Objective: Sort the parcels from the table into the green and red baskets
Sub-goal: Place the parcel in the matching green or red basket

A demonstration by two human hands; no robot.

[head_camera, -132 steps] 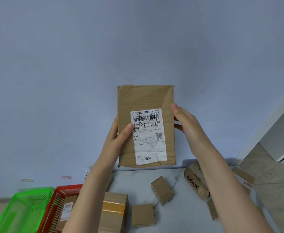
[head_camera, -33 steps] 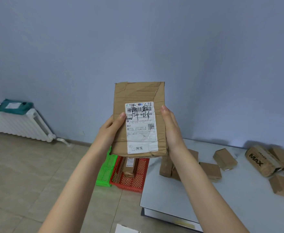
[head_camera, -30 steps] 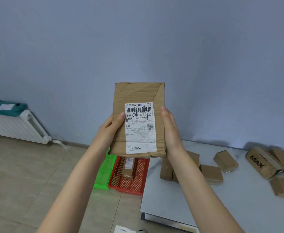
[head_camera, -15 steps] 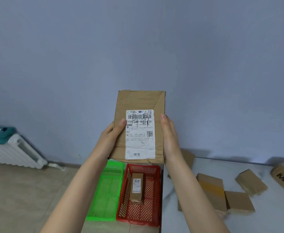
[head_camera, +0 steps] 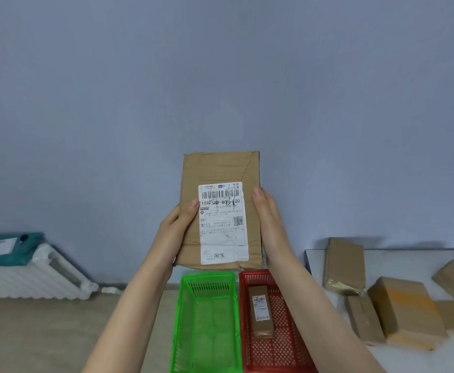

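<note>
Parcel (head_camera: 222, 224) before blue wall (head_camera: 220, 76), green basket (head_camera: 207, 276), red basket (head_camera: 255, 273) on floor (head_camera: 45, 332)

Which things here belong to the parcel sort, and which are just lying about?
Job: labelled parcel, held by left hand and right hand; green basket; red basket with one small parcel inside; loose parcels on the table.

Lying about: white radiator; teal package on top of it.

Both hands, left hand (head_camera: 176, 227) and right hand (head_camera: 267, 219), held a brown parcel (head_camera: 220, 170) up above the green basket (head_camera: 207, 319) and red basket (head_camera: 282, 348).
</note>
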